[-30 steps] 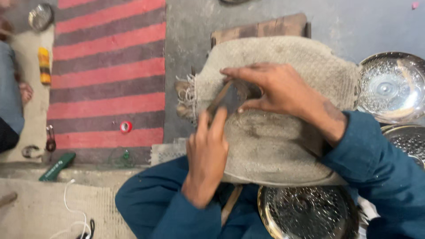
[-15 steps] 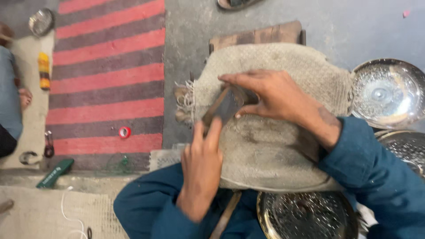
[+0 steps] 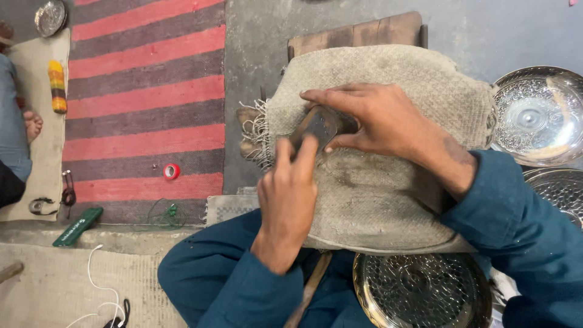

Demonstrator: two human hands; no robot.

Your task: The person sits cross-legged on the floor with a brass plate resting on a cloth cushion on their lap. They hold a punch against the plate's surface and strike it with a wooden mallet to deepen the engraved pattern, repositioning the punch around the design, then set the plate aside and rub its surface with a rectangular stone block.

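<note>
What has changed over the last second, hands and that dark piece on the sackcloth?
Little changed. Both the left hand and the right hand keep their hold on the dark flat piece on the burlap-covered block; the camera view drifted slightly. Engraved metal plates and the striped rug stayed put.

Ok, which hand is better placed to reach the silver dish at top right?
Likely the right hand: it lies nearer the silver dish. The left hand is farther off, its fingers pressing the dark flat piece on the sacking.
</note>
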